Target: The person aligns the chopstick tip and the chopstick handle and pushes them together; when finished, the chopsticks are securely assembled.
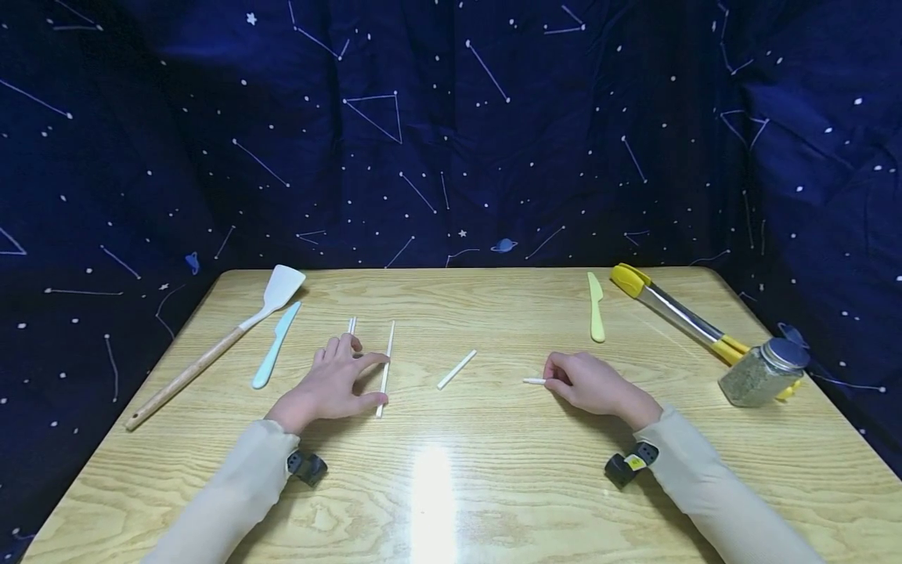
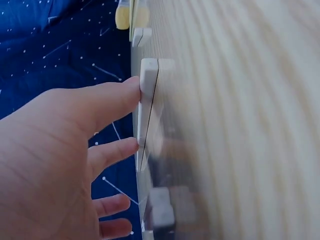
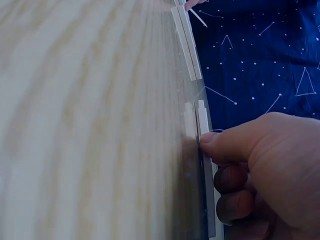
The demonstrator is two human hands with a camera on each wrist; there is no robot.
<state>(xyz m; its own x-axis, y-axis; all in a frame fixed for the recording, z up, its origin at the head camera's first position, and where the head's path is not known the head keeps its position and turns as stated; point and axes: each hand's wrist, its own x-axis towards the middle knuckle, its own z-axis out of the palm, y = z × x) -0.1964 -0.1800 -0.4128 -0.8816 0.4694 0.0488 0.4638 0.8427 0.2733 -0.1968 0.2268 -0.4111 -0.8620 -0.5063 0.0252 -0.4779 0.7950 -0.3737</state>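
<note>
In the head view my left hand (image 1: 337, 384) reaches over the left-centre of the table, fingers spread. Its thumb and index fingertips touch one side of a long, thin white chopstick (image 2: 149, 80) lying on the wood. Under that hand's other fingers lies a pair of white sticks (image 1: 352, 323), partly hidden. My right hand (image 1: 586, 382) pinches a short white stick (image 3: 203, 117) with a narrower stepped end, low over the table, its other fingers curled in. Between the hands another short white stick (image 1: 456, 370) rests at a slant.
Left of the hands lie a white spatula (image 1: 283, 287) with a wooden handle and a pale blue knife (image 1: 276, 345). On the right are a yellow-green knife (image 1: 596, 307), yellow-tipped tongs (image 1: 680, 313) and a lidded jar (image 1: 757, 376). A dark starry curtain (image 1: 451, 157) hangs behind the table.
</note>
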